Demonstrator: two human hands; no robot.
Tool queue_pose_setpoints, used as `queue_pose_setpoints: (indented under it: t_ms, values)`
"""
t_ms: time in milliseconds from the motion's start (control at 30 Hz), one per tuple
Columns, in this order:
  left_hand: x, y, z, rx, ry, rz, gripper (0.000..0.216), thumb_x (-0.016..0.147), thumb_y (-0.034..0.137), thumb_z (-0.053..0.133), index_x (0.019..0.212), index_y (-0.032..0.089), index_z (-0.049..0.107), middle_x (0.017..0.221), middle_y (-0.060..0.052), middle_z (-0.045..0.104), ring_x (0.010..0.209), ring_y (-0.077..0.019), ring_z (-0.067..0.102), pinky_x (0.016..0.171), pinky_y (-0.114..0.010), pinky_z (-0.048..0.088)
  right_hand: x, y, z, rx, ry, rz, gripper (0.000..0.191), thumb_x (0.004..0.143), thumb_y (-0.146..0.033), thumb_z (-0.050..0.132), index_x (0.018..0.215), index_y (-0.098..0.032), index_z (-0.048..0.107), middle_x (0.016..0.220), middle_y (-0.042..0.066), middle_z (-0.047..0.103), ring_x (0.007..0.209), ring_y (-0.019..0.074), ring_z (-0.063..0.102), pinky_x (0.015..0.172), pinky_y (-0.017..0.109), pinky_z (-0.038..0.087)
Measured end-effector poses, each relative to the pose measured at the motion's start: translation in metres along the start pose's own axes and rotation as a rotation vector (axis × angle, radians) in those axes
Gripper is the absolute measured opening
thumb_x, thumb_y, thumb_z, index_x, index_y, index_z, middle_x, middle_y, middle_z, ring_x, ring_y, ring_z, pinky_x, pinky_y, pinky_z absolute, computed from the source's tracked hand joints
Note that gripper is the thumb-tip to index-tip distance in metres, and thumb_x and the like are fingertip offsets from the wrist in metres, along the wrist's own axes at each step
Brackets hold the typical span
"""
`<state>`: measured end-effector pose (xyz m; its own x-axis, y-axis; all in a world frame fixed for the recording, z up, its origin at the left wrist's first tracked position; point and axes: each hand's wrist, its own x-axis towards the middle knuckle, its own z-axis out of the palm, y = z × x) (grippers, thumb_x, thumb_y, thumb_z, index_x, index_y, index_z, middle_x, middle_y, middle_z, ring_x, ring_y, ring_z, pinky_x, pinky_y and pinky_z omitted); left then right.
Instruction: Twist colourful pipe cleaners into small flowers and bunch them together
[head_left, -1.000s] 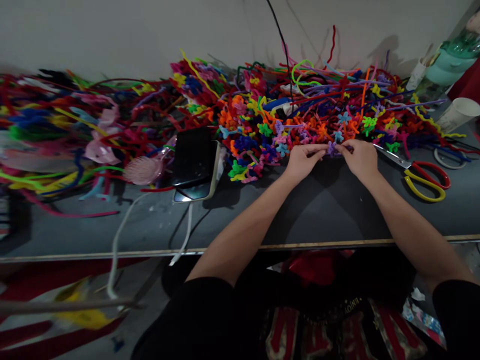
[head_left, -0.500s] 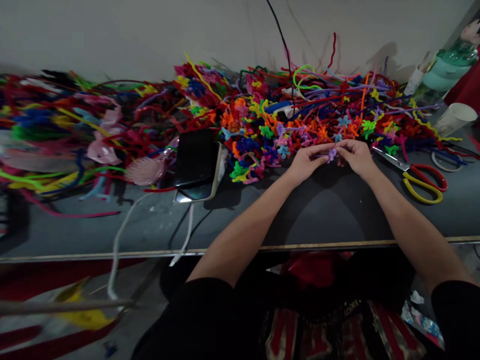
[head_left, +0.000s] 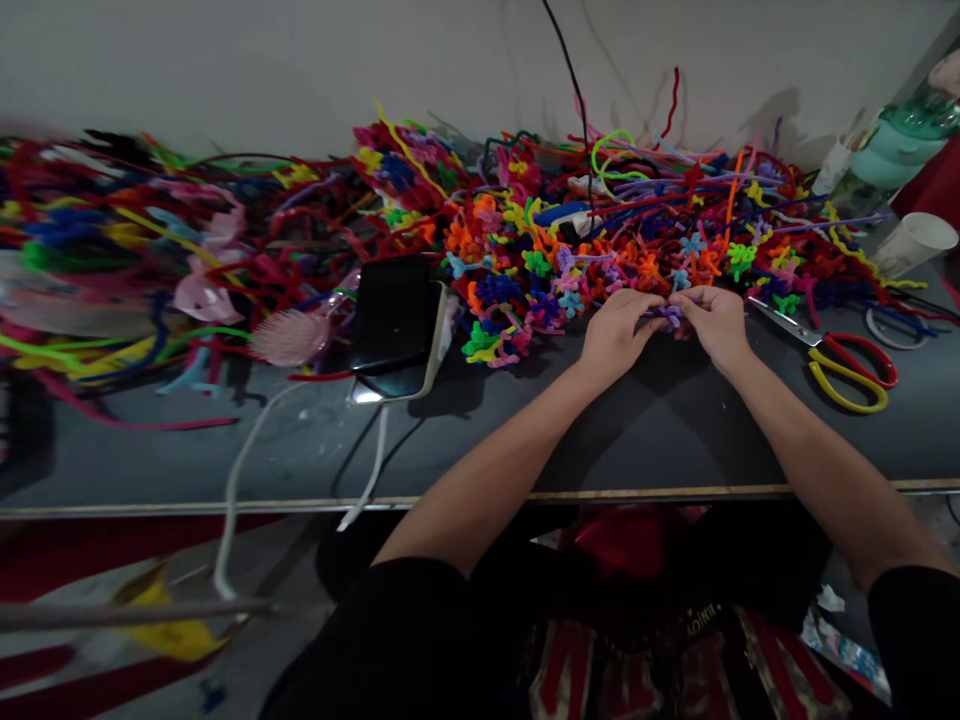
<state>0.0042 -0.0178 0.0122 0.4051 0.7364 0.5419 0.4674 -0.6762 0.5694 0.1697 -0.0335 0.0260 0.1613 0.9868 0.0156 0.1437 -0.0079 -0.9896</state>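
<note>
Between my two hands is a small purple pipe-cleaner flower (head_left: 670, 317), held just above the grey table. My left hand (head_left: 616, 328) pinches it from the left with thumb and forefinger. From the other side my right hand (head_left: 709, 318) pinches it too, its fingertips nearly meeting those of the left. The fingertips partly cover the flower. Right behind the hands lies a heap of small pipe-cleaner flowers (head_left: 536, 262) in many colours. Scissors (head_left: 847, 372) with one red and one yellow handle lie to the right of my right hand, blades pointing toward the heap.
A black phone (head_left: 391, 312) lies on a pale device left of my arms, with a white cable (head_left: 240, 470) near it. A pink hairbrush (head_left: 289, 338) sits beside them. More pipe cleaners (head_left: 97, 240) spread far left. A paper cup (head_left: 916, 243) and green bottle (head_left: 892, 145) stand right.
The purple flower has turned between my fingertips, and my left hand has tilted slightly. Both hands stay almost in the same place. The view has shifted a little.
</note>
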Motion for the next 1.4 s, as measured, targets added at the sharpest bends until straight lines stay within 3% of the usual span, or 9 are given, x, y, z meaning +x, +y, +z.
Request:
queue_pose_setpoints:
  t_ms: [233, 367, 533, 667, 867, 1000, 1133, 1267, 1400]
  values:
    - [0.001, 0.000, 0.005, -0.301, 0.023, -0.172, 0.006, 0.088, 0.019, 0.063, 0.092, 0.018, 0.067, 0.092, -0.004, 0.071, 0.083, -0.0146, 0.063, 0.076, -0.027, 0.049, 0.001, -0.001, 0.003, -0.040, -0.024, 0.015, 0.053, 0.069, -0.070, 0.071, 0.067, -0.019, 0.058, 0.044, -0.003, 0.052, 0.036, 0.0088, 0.047, 0.036, 0.022, 0.033]
    - [0.003, -0.002, 0.008, -0.480, -0.017, -0.216, 0.012, 0.086, 0.021, 0.064, 0.096, 0.017, 0.067, 0.091, -0.003, 0.071, 0.083, -0.0134, 0.064, 0.075, -0.025, 0.050, 0.001, 0.001, 0.003, -0.050, -0.061, -0.015, 0.059, 0.070, -0.078, 0.064, 0.064, -0.021, 0.050, 0.043, -0.004, 0.049, 0.034, 0.0080, 0.044, 0.037, 0.023, 0.030]
    - [0.002, -0.007, 0.015, -0.631, -0.047, -0.256, 0.018, 0.078, 0.019, 0.071, 0.095, 0.016, 0.066, 0.090, -0.003, 0.071, 0.084, -0.0128, 0.065, 0.075, -0.024, 0.050, -0.005, -0.001, 0.002, -0.254, 0.048, -0.211, 0.057, 0.075, -0.077, 0.059, 0.065, -0.022, 0.050, 0.046, -0.004, 0.049, 0.041, 0.0094, 0.045, 0.045, 0.025, 0.034]
    - [0.002, -0.005, 0.017, -0.719, -0.003, -0.303, 0.015, 0.076, 0.022, 0.074, 0.088, 0.015, 0.067, 0.084, -0.002, 0.070, 0.079, -0.0115, 0.064, 0.072, -0.023, 0.050, -0.008, -0.003, 0.003, -0.342, 0.060, -0.328, 0.055, 0.080, -0.074, 0.056, 0.065, -0.021, 0.051, 0.053, -0.002, 0.053, 0.051, 0.0113, 0.048, 0.052, 0.027, 0.035]
    - [0.005, -0.003, 0.010, -0.866, 0.084, -0.460, 0.029, 0.071, 0.040, 0.082, 0.082, 0.016, 0.070, 0.072, 0.000, 0.068, 0.064, -0.0092, 0.059, 0.063, -0.023, 0.049, -0.005, 0.001, 0.002, -0.317, 0.007, -0.340, 0.056, 0.080, -0.076, 0.055, 0.065, -0.021, 0.052, 0.053, -0.003, 0.054, 0.050, 0.0112, 0.047, 0.054, 0.028, 0.037]
    - [0.006, -0.003, 0.007, -0.916, 0.109, -0.535, 0.028, 0.069, 0.040, 0.084, 0.077, 0.016, 0.071, 0.066, 0.000, 0.066, 0.056, -0.0068, 0.053, 0.055, -0.021, 0.043, -0.007, -0.001, 0.001, -0.349, -0.033, -0.369, 0.055, 0.081, -0.074, 0.055, 0.066, -0.021, 0.052, 0.053, -0.003, 0.055, 0.050, 0.0113, 0.050, 0.055, 0.028, 0.038]
    - [0.007, -0.002, 0.004, -0.959, 0.097, -0.552, 0.030, 0.067, 0.039, 0.086, 0.078, 0.016, 0.071, 0.070, -0.001, 0.068, 0.060, -0.0075, 0.057, 0.057, -0.021, 0.046, -0.007, -0.001, 0.001, -0.341, -0.005, -0.401, 0.053, 0.082, -0.072, 0.057, 0.066, -0.021, 0.052, 0.054, -0.003, 0.055, 0.050, 0.0109, 0.050, 0.054, 0.027, 0.038]
    - [0.008, -0.002, 0.001, -0.932, -0.024, -0.491, 0.035, 0.067, 0.037, 0.085, 0.091, 0.015, 0.072, 0.080, -0.003, 0.072, 0.066, -0.0093, 0.062, 0.060, -0.022, 0.049, 0.001, 0.009, -0.002, -0.224, -0.059, -0.322, 0.052, 0.079, -0.072, 0.059, 0.071, -0.020, 0.059, 0.057, -0.002, 0.057, 0.047, 0.0097, 0.047, 0.048, 0.026, 0.038]
    - [0.008, -0.005, 0.003, -0.896, -0.062, -0.445, 0.039, 0.070, 0.030, 0.083, 0.102, 0.015, 0.069, 0.082, -0.003, 0.072, 0.072, -0.0112, 0.066, 0.067, -0.024, 0.053, 0.011, 0.017, -0.004, -0.165, -0.138, -0.356, 0.050, 0.079, -0.069, 0.063, 0.081, -0.020, 0.069, 0.067, 0.000, 0.063, 0.063, 0.0134, 0.059, 0.059, 0.028, 0.048]
